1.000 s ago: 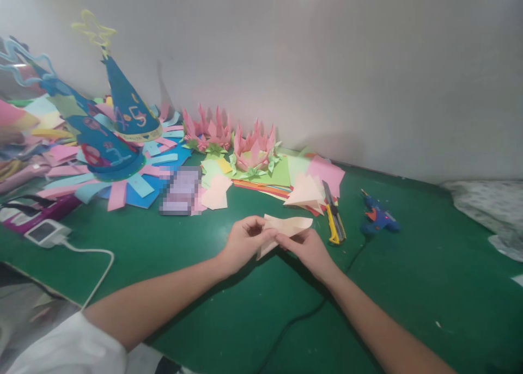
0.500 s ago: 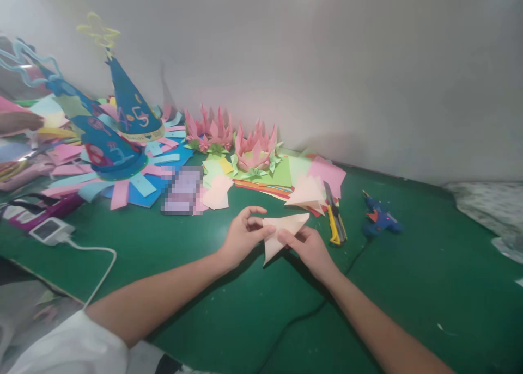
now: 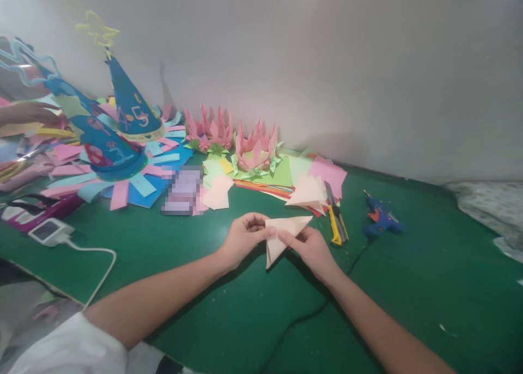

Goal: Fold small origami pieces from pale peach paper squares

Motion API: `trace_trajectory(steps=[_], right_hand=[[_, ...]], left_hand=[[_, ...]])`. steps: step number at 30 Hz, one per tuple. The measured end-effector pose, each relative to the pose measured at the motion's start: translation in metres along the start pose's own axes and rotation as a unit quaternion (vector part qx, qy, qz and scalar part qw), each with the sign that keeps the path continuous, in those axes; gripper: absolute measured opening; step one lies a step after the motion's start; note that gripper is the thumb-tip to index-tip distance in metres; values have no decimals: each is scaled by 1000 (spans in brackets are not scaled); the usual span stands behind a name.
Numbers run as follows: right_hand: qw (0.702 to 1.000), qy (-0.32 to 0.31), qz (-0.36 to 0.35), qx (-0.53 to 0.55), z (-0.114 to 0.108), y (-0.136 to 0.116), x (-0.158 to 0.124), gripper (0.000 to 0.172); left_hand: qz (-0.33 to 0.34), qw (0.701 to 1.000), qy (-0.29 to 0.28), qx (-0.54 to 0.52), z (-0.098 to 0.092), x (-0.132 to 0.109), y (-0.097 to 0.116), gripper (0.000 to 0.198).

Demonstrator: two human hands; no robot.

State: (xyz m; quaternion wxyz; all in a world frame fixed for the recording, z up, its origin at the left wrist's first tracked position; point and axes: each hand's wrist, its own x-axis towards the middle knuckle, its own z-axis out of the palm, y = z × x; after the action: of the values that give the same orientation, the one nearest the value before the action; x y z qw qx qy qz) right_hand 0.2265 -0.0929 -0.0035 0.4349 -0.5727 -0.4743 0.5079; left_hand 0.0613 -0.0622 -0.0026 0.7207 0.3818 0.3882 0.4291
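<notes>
Between my two hands is a pale peach sheet of paper point(image 3: 281, 233) folded into a triangle, held a little above the green table point(image 3: 220, 319). My left hand point(image 3: 247, 238) pinches its left corner, thumb on top and fingers curled behind. On the right side, my right hand point(image 3: 308, 247) grips the paper with the thumb pressed on its face; the other fingers are mostly hidden underneath. Beyond the hands lie more peach paper pieces point(image 3: 309, 193). A yellow utility knife point(image 3: 337, 221) rests just past my right hand.
A blue glue gun point(image 3: 383, 221) with a trailing cord lies at right. Pink and green paper lotus flowers point(image 3: 256, 148) stand on coloured paper. Blue cone hats point(image 3: 133, 104), a blurred-out flat object point(image 3: 182, 190) and a white charger point(image 3: 51, 231) are at left. Another person's hand point(image 3: 30, 114) reaches in there.
My left index finger has curled in against the paper. The folded paper has shifted very slightly right and down. At far left, the other person's hand has moved further in to the right.
</notes>
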Motion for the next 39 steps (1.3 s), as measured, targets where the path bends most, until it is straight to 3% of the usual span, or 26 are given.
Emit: trace_trajectory(steps=[13, 22, 26, 31, 34, 39], right_hand=[[1000, -6, 5, 9, 1, -4, -1, 36], [999, 12, -32, -12, 1, -2, -1, 35], [994, 40, -55, -82, 0, 1, -1, 39], [991, 21, -71, -115, 0, 0, -2, 39], [987, 23, -87, -135, 0, -3, -2, 39], [991, 6, -77, -113, 0, -7, -2, 38]], left_hand=[[-8, 999, 27, 46, -1, 1, 4, 32], [72, 988, -46, 128, -12, 8, 7, 26], [112, 960, -107, 234, -18, 11, 10, 9], [166, 913, -165, 335, -20, 10, 14, 20], [160, 908, -197, 333, -19, 8, 14, 22], [162, 921, -159, 316, -17, 5, 15, 27]])
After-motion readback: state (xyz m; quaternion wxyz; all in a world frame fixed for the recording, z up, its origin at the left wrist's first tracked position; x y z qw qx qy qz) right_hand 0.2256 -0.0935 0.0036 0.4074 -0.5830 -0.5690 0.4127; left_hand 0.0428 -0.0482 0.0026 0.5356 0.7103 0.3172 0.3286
